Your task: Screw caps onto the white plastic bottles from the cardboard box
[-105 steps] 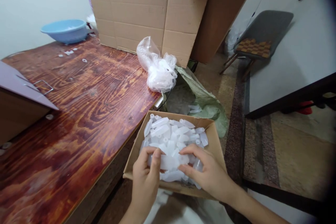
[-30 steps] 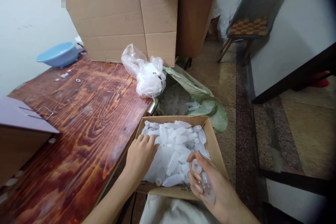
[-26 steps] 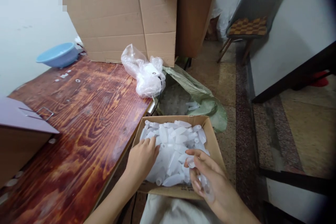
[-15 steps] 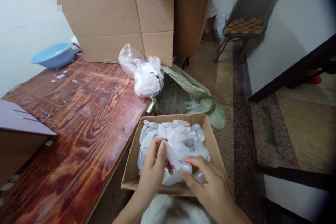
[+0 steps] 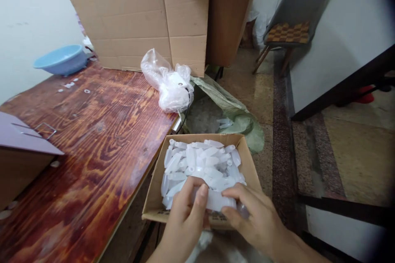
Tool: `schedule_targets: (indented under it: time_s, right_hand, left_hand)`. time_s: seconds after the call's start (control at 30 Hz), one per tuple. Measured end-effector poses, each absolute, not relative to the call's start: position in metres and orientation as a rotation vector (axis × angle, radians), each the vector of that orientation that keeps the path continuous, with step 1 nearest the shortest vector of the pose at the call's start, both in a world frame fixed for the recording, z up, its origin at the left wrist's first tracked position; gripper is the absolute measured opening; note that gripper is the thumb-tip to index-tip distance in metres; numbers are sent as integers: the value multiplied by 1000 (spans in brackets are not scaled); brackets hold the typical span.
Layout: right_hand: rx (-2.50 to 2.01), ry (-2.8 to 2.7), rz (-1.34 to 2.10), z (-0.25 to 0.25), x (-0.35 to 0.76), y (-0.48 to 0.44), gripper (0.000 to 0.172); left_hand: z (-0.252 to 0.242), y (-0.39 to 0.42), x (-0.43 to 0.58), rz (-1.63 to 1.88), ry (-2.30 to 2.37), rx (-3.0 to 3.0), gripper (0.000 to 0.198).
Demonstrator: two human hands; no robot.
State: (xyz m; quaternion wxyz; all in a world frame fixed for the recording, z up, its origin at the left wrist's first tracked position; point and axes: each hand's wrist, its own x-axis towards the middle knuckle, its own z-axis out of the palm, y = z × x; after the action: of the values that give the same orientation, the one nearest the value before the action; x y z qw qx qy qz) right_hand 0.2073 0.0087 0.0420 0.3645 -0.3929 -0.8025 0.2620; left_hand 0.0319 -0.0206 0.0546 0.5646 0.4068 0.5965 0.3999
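A cardboard box (image 5: 151, 197) holds a heap of translucent white plastic bottles (image 5: 211, 161). Over its near edge, my left hand (image 5: 189, 209) grips one end of a white plastic bottle (image 5: 216, 200) between thumb and fingers. My right hand (image 5: 251, 211) pinches the other end of that bottle, which lies roughly level between both hands. Further clear or white plastic shows partly under my right fingers, too hidden to make out.
At left, a wooden table (image 5: 101, 131) carries a blue basin (image 5: 61, 61), a lilac-topped box (image 5: 24, 135) and a clear plastic bag (image 5: 173, 90). Beyond the box lies an open green sack (image 5: 247, 119). A grey chair (image 5: 300, 8) stands farther back.
Both hands have moved slightly down and right, nearer the box's front edge. The bottle, formerly slanted, is now closer to level. The view has shifted a little.
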Motion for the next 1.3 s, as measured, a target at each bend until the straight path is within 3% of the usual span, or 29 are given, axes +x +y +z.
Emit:
schedule_targets:
  time_s: [0.07, 0.17, 0.33, 0.6, 0.77, 0.93, 1.13, 1.3]
  right_hand:
    - [-1126, -1982, 821, 40, 207, 7, 34]
    - [-1006, -2070, 657, 37, 213, 6, 40]
    - [-758, -2390, 413, 40, 221, 10, 32]
    - [-718, -2348, 366, 43, 225, 15, 61]
    - [-804, -2352, 417, 49, 221, 19, 46]
    - [-745, -2268, 161, 61, 215, 17, 25]
    - [-945, -2029, 733, 40, 212, 0, 25]
    - [-1272, -959, 1658, 31, 188, 4, 47]
  left_hand:
    - [52, -21, 34, 948, 1430, 952, 39]
    - [48, -20, 30, 1049, 1529, 1035, 38]
    - [54, -17, 20, 1134, 1561, 1134, 41]
    - [67, -15, 28, 1142, 1676, 1031, 42]
    - [61, -12, 23, 1127, 1598, 1065, 43]
    - [59, -11, 32, 1080, 1496, 1098, 40]
    - [67, -13, 35, 1235, 1481, 1704, 21]
    - [66, 39, 19, 1365, 1396, 2343, 15]
